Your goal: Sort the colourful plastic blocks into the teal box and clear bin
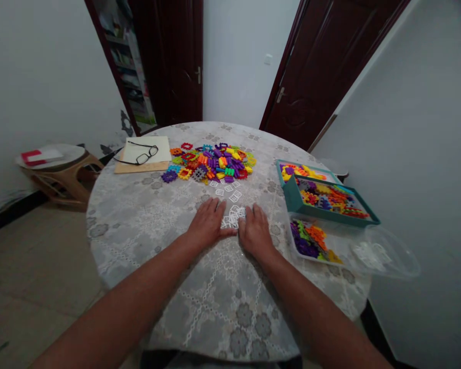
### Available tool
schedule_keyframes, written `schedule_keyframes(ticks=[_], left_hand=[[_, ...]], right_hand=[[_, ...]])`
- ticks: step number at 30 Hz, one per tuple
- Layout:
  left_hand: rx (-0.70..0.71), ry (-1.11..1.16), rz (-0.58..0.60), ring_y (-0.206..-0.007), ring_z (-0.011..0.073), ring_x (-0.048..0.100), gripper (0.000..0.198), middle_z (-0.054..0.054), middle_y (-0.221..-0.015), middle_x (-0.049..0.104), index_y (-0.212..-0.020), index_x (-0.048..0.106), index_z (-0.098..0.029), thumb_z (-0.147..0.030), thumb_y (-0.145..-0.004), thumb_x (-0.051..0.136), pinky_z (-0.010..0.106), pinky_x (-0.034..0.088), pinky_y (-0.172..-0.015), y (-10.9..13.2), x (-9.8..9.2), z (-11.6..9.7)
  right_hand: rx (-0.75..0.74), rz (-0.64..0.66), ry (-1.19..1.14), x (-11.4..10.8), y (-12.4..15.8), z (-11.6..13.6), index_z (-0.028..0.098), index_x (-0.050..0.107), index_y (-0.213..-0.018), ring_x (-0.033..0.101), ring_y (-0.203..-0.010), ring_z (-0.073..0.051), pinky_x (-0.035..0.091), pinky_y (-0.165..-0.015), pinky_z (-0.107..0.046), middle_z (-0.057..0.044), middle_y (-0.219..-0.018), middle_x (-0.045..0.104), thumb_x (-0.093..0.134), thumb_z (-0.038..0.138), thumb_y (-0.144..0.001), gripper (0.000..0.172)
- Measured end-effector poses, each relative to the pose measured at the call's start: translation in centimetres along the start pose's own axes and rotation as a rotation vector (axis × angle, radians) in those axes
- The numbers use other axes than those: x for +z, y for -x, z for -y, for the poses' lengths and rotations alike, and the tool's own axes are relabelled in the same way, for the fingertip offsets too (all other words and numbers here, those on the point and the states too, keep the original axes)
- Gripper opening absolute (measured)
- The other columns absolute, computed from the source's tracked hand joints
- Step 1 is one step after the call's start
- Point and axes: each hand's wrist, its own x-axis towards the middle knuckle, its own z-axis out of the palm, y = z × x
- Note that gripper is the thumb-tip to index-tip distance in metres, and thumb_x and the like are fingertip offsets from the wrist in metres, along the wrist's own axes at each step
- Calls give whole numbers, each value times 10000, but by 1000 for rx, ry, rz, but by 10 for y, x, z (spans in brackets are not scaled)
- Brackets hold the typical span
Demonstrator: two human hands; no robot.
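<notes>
My left hand [208, 221] lies on the tablecloth at the left side of a small heap of white square frame pieces [234, 215]. Its fingers point forward and its thumb stretches right, below the heap. Across from it, my right hand [255, 229] rests at the heap's right edge with the fingers bent down onto the cloth. Both hands seem to touch the white pieces, and neither visibly grips one. A few more white pieces [220, 192] lie scattered farther back, up to a large pile of colourful plastic building pieces [218, 163].
Black-framed glasses [142, 158] sit on paper [165, 148] at the back left. On the right stand a teal box [297, 202] and a clear plastic container [295, 251], both holding coloured pieces. A clear lid or tub [401, 256] with white pieces overhangs the table's right edge.
</notes>
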Motion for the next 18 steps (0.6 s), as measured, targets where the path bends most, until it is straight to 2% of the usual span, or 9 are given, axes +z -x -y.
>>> schedule_keyframes(ticks=[3, 5, 7, 9, 11, 14, 18], left_hand=[[-39, 21, -88, -1514, 424, 445, 840, 276, -1577, 512, -1529, 499, -117, -595, -894, 771, 602, 346, -1253, -2, 3, 5], [-86, 25, -151, -1497, 418, 466, 730, 279, -1557, 530, -1511, 513, -109, -515, -944, 732, 617, 358, -1242, -2, 5, 9], [-126, 27, -184, -1483, 415, 479, 674, 285, -1549, 535, -1500, 519, -96, -486, -977, 692, 620, 368, -1234, -1, 5, 11], [-144, 35, -187, -1484, 406, 480, 657, 275, -1558, 532, -1504, 517, -102, -491, -995, 663, 612, 357, -1241, 0, 3, 11], [-143, 46, -162, -1504, 407, 457, 692, 251, -1588, 517, -1524, 511, -136, -538, -983, 669, 616, 323, -1260, 2, 1, 9], [-125, 64, -83, -1553, 445, 382, 888, 218, -1646, 475, -1566, 497, -202, -710, -874, 727, 670, 248, -1279, 3, -3, 6], [-92, 90, -17, -1592, 472, 305, 1086, 195, -1679, 448, -1593, 491, -265, -849, -720, 769, 713, 146, -1295, 5, -5, 5]], right_hand=[[-81, 24, -87, 11, -24, 10, 63, 583, -1480, 401, -1554, -375, 287, -1283, -605, -283, -1602, 498, 405, 289, -1085, 488], [-189, 43, -210, 17, -40, 12, 101, 601, -1472, 469, -1517, -316, 330, -1285, -542, -233, -1565, 563, 392, 275, -1086, 472], [-271, 42, -331, 19, -59, 12, 148, 618, -1462, 534, -1466, -256, 389, -1264, -466, -177, -1529, 614, 384, 272, -1086, 460], [-279, 2, -349, 20, -80, 10, 158, 633, -1446, 567, -1429, -234, 417, -1243, -433, -162, -1497, 641, 376, 262, -1082, 458], [-233, -33, -234, 21, -101, 8, 125, 637, -1441, 560, -1429, -254, 402, -1246, -448, -188, -1484, 642, 382, 253, -1076, 464], [-151, 11, -10, 25, -126, 8, 87, 654, -1419, 540, -1434, -298, 376, -1244, -478, -229, -1483, 629, 418, 282, -1082, 455], [-134, 61, 71, 31, -131, 11, 127, 677, -1391, 529, -1420, -325, 366, -1220, -515, -220, -1497, 615, 497, 333, -1074, 419]])
